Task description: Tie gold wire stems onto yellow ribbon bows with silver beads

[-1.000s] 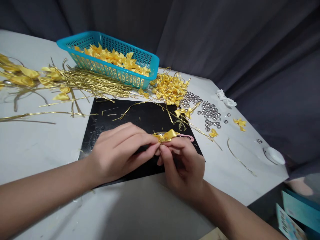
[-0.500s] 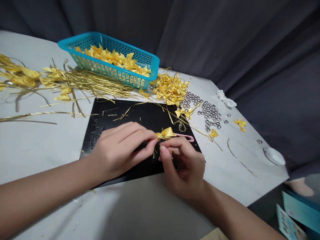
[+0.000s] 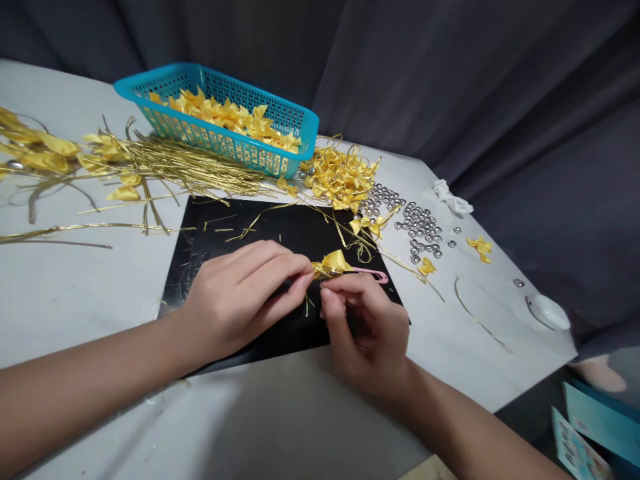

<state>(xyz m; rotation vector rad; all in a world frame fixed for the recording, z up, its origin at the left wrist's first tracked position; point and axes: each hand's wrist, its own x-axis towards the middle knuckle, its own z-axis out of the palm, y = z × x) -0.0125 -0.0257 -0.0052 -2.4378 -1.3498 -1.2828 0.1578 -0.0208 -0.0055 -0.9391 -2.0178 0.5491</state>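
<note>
Between my hands, a yellow ribbon bow (image 3: 335,261) is held just above the black mat (image 3: 295,233). My left hand (image 3: 245,293) pinches the bow's left end between thumb and fingertips. Below the bow, the thumb and index finger of my right hand (image 3: 367,327) are pressed together on a thin gold cord (image 3: 323,281), mostly hidden by the fingertips. Pink-handled scissors or a similar looped pink tool (image 3: 381,277) lies on the mat behind my right hand. Short gold cord scraps are scattered over the mat.
A turquoise basket (image 3: 307,137) of yellow bows stands at the back. Gold cords (image 3: 195,167) lie before it, with a pile of corded bows (image 3: 345,177) and silver beads (image 3: 420,223) to the right. A white round object (image 3: 549,312) sits near the right edge.
My right fingertips have shifted very slightly while pinching the cord, and the bow has tilted a little. My left hand keeps its hold.
</note>
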